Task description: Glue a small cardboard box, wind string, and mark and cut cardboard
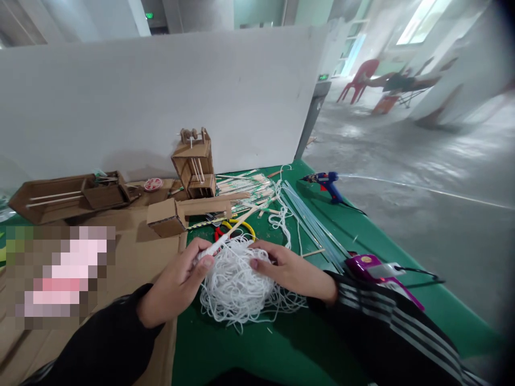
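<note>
Lying on the green table [201, 343], a tangled heap of white string [237, 292] is seen in front of a yellow handle [252, 230], just beside the edge of a cardboard sheet [137, 257]. A slim wooden stick [242, 218], its near end wrapped in white, is held between thumb and fingers of the left hand [177, 284] at the heap's upper left. The heap's right side is touched by the curled right hand [287, 269], though whether any strand is gripped there cannot be told.
</note>
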`<state>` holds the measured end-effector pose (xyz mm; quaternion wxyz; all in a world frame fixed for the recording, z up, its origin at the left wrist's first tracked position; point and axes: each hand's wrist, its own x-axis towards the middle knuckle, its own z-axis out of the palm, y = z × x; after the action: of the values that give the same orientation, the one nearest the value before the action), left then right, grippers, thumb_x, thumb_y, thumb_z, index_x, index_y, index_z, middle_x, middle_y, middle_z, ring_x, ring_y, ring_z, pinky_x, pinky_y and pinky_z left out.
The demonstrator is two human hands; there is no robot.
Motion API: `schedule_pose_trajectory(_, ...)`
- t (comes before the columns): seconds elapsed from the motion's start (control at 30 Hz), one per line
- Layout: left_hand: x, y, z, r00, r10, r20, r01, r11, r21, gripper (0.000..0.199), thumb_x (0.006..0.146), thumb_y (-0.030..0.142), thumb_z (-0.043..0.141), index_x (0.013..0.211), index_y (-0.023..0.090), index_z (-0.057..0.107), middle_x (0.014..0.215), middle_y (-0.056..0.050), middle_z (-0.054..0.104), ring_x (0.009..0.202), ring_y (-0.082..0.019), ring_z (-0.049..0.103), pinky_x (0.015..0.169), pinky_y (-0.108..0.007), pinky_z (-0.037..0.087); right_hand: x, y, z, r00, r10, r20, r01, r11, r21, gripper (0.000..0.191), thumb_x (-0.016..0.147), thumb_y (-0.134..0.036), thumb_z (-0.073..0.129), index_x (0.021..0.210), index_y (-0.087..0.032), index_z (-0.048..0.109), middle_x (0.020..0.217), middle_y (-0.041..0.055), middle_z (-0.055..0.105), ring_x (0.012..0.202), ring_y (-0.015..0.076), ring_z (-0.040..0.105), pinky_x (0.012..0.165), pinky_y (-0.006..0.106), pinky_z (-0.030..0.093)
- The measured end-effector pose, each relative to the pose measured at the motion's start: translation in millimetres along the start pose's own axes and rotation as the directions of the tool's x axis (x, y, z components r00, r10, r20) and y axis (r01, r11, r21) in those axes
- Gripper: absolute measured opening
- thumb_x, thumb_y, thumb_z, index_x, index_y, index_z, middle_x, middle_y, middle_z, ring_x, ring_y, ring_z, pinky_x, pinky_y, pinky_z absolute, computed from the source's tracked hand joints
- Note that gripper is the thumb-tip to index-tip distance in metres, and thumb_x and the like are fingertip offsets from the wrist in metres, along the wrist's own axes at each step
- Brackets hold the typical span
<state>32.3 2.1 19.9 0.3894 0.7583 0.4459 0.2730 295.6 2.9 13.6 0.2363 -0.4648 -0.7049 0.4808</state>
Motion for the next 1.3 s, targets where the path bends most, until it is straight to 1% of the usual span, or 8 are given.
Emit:
schedule_pose_trajectory(0.13, 0, 8, -2.1, 0.999, 0.037, 0.004, -0.037, 0.996, 0.081, 0.024, 0.101, 0.038, 0.034, 0.114, 0.025, 0.05, 0.094, -0.001, 0.061, 0.081, -0.017, 0.056, 0.07, -0.029, 0.043, -9, -12, -9, 0.971, 0.0, -0.237, -0.024, 0.995, -0.099, 0.047, 0.09, -0.047, 0.057, 0.129, -0.025, 0.047, 0.097, 0.0054, 0.06, 0.078, 0.0194, 0.059, 0.067, 0.034, 0.051)
schedule_pose_trajectory(0.27, 0, 11, -4.0, 0.997, 0.082, -0.008, -0.08, 0.984, 0.16, 0.024, 0.1, 0.035, 0.036, 0.114, 0.025, 0.052, 0.1, -0.001, 0.064, 0.089, -0.018, 0.06, 0.077, -0.029, 0.045, -21, -37, -20, 0.827, -0.287, -0.484, 0.195, 0.953, -0.233, 0.024, 0.094, -0.037, 0.053, 0.117, -0.029, 0.054, 0.116, 0.0065, 0.058, 0.102, 0.0231, 0.058, 0.086, 0.038, 0.05)
schedule_pose_trajectory(0.57, -8, 29, -13.0, 0.985, 0.17, 0.016, -0.163, 0.915, 0.37, 0.021, 0.099, 0.031, 0.041, 0.11, 0.024, 0.057, 0.101, -0.002, 0.068, 0.093, -0.019, 0.062, 0.08, -0.03, 0.046, -16, -76, -8, 0.766, -0.632, -0.118, 0.299, 0.512, -0.805, 0.014, 0.096, -0.021, 0.053, 0.105, -0.018, 0.064, 0.095, 0.005, 0.07, 0.091, 0.0232, 0.06, 0.088, 0.043, 0.042)
schedule_pose_trajectory(0.73, -7, 25, -35.9, 0.908, 0.344, -0.237, -0.194, 0.85, 0.49, 0.042, 0.082, 0.041, 0.07, 0.12, 0.028, 0.057, 0.102, -0.003, 0.065, 0.093, -0.023, 0.061, 0.083, -0.035, 0.046, -9, -62, -2, 0.748, -0.638, -0.183, 0.32, 0.589, -0.742, 0.012, 0.096, -0.016, 0.052, 0.093, -0.016, 0.063, 0.08, 0.0024, 0.067, 0.073, 0.017, 0.057, 0.072, 0.034, 0.041)
schedule_pose_trajectory(0.83, -4, 14, -35.9, 0.833, 0.28, -0.478, -0.175, 0.952, 0.251, 0.069, 0.071, 0.051, 0.076, 0.129, 0.024, 0.05, 0.104, -0.005, 0.062, 0.095, -0.024, 0.058, 0.085, -0.038, 0.048, -9, -58, -2, 0.748, -0.611, -0.26, 0.349, 0.695, -0.628, 0.011, 0.097, -0.014, 0.05, 0.097, -0.015, 0.061, 0.085, 0.0026, 0.067, 0.077, 0.0155, 0.058, 0.07, 0.03, 0.042)
schedule_pose_trajectory(0.93, -4, 13, -19.5, 0.988, 0.017, -0.154, -0.026, 0.998, -0.054, 0.043, 0.087, 0.051, 0.059, 0.118, 0.021, 0.06, 0.094, -0.005, 0.064, 0.083, -0.02, 0.059, 0.074, -0.033, 0.05, -10, -58, 0, 0.767, -0.587, -0.26, 0.381, 0.742, -0.551, 0.012, 0.097, -0.013, 0.049, 0.1, -0.016, 0.06, 0.087, 0.0024, 0.067, 0.08, 0.0147, 0.059, 0.073, 0.028, 0.044)
schedule_pose_trajectory(1.0, -5, 18, -6.1, 1.0, -0.017, 0.021, 0.021, 0.985, -0.174, 0.035, 0.09, 0.046, 0.056, 0.113, 0.021, 0.065, 0.102, -0.006, 0.065, 0.086, -0.019, 0.058, 0.077, -0.031, 0.048, -11, -59, 3, 0.778, -0.579, -0.242, 0.403, 0.756, -0.515, 0.012, 0.097, -0.013, 0.049, 0.1, -0.016, 0.06, 0.088, 0.002, 0.067, 0.08, 0.0145, 0.058, 0.073, 0.027, 0.044)
schedule_pose_trajectory(1.3, -5, 25, 13.5, 0.999, -0.012, 0.044, 0.039, 0.738, -0.673, 0.018, 0.091, 0.034, 0.062, 0.103, 0.021, 0.059, 0.07, 0.002, 0.067, 0.06, -0.008, 0.055, 0.056, -0.019, 0.045, -10, -56, 19, 0.796, -0.565, -0.22, 0.449, 0.793, -0.411, 0.008, 0.096, -0.014, 0.048, 0.095, -0.017, 0.055, 0.084, 0.0024, 0.061, 0.078, 0.0142, 0.055, 0.068, 0.026, 0.043)
